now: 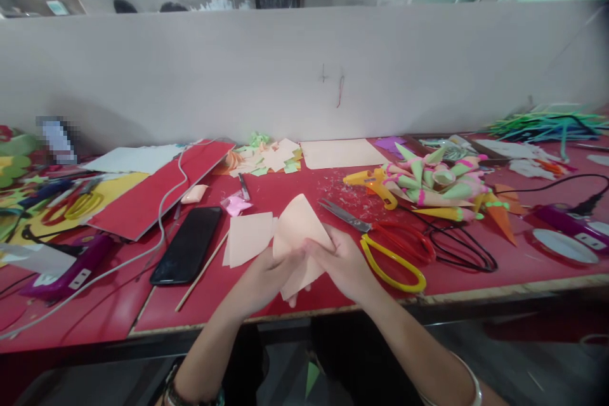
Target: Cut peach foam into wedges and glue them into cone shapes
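Between both hands is a peach sheet of paper (295, 219), bent into a curve near the table's front edge. My left hand (276, 273) grips its lower left side, thumb on top and some fingertips showing underneath. My right hand (340, 260) pinches the right side, its thumb meeting the left thumb at the middle. Left of the paper lie several flat peach paper squares (250, 238). A thin wooden stick (202, 271) rests beside them. Just right of my right hand are large scissors (387, 241) with red and yellow handles, blades apart.
A black phone (188, 244) lies left. Behind the scissors are a yellow glue gun (373, 185) and a bundle of paper cones (435, 177). Paper scraps (271, 157) sit at the back. Purple power strips (71, 269) with cables flank both sides. A white partition (238, 76) rises behind.
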### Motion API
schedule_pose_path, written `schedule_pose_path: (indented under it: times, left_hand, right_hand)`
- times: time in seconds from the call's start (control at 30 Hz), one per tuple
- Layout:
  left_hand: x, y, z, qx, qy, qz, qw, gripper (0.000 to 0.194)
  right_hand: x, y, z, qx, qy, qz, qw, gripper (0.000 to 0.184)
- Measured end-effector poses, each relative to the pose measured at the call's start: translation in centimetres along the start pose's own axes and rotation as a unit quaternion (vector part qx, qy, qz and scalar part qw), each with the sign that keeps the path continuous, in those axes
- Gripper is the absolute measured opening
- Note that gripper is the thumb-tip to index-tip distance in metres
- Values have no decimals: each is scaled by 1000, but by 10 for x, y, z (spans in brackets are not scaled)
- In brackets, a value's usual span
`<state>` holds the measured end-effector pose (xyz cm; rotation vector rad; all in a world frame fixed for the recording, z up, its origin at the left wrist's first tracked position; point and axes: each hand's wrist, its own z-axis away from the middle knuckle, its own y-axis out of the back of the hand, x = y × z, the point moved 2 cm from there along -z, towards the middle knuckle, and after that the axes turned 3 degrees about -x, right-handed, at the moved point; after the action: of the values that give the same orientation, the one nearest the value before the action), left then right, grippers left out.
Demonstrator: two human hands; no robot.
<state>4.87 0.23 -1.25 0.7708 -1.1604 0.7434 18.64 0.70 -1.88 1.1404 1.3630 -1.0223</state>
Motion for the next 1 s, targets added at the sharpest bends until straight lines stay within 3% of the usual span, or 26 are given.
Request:
schedule_pose_path:
  times: [0.27, 0.4, 0.57, 0.67, 0.73, 0.83, 0.93, 1.0]
  left_hand:
    - [-4, 5, -1, 50, -23, -35, 998, 45]
    - [-5, 16, 0, 74, -27, -54, 995, 32]
    - [-3, 35, 3, 115, -30, -56, 991, 28]
    - [-1, 37, 4, 106, -22, -67, 992, 26]
    - [0, 37, 4, 111, -27, -76, 991, 27]
    - [1, 35, 3, 138, -46, -98, 984, 30]
    - [1, 31, 1, 195, -78, -217, 953, 27]
    - [4, 25, 0, 262, -137, -362, 884, 29]
  right_hand:
    - [4, 15, -3, 87, 12, -13, 996, 23]
    - [3, 18, -3, 45, 5, 44, 998, 22]
    - [-1, 17, -1, -68, 1, 85, 994, 20]
    - [-2, 12, 1, -133, -3, 106, 985, 20]
    - [-1, 11, 0, -126, 15, 120, 985, 19]
    - [1, 14, -2, -56, 48, 133, 988, 15]
    - [2, 18, -3, 0, 73, 169, 983, 14]
    - [1, 18, -3, 4, 93, 211, 973, 13]
